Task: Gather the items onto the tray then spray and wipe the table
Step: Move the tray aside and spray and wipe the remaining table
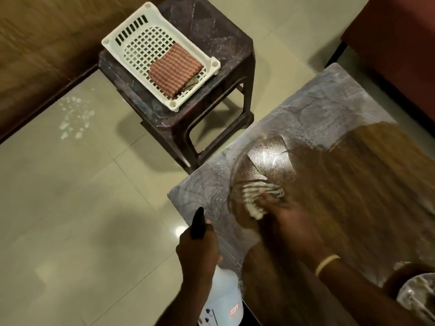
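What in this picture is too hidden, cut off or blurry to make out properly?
All in the head view:
- Striped cloth: motion-blurred, partly under the right hand; its shape is unclear.
- Spray bottle: the left hand covers its neck; the bottom edge cuts its base; its label is too small to read.
- Something beneath the folded checked cloth in the white tray: only a corner shows.
- Round shiny object: cut off at the lower right corner.

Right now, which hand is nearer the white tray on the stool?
Left. The left hand grips the spray bottle off the table's near-left edge, below the white tray. The right hand presses a striped cloth on the table, farther right.
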`<control>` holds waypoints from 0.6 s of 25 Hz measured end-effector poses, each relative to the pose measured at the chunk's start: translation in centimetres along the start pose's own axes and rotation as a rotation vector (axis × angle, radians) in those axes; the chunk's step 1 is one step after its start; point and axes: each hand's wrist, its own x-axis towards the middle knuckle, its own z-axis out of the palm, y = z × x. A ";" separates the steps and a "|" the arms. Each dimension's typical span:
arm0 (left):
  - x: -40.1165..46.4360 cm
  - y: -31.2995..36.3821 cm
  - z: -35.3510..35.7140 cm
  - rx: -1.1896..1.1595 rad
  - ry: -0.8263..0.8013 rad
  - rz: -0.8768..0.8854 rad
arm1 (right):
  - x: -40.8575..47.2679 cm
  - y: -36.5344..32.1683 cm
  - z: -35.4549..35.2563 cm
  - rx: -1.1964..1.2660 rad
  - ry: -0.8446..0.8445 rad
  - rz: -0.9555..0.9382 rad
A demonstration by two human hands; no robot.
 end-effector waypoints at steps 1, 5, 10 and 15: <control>0.1 -0.1 0.0 -0.012 -0.009 -0.003 | 1.0 1.2 -0.6 -0.007 0.070 0.091; -0.5 -0.2 0.3 -0.139 0.004 -0.145 | 9.1 -0.6 -1.1 -0.055 0.251 0.208; -1.4 0.0 -0.7 -0.175 0.013 -0.187 | 3.7 -7.1 3.9 -0.020 0.009 -0.221; -1.4 -0.8 -0.5 -0.084 -0.026 -0.148 | -0.2 0.3 2.0 0.005 -0.012 -0.019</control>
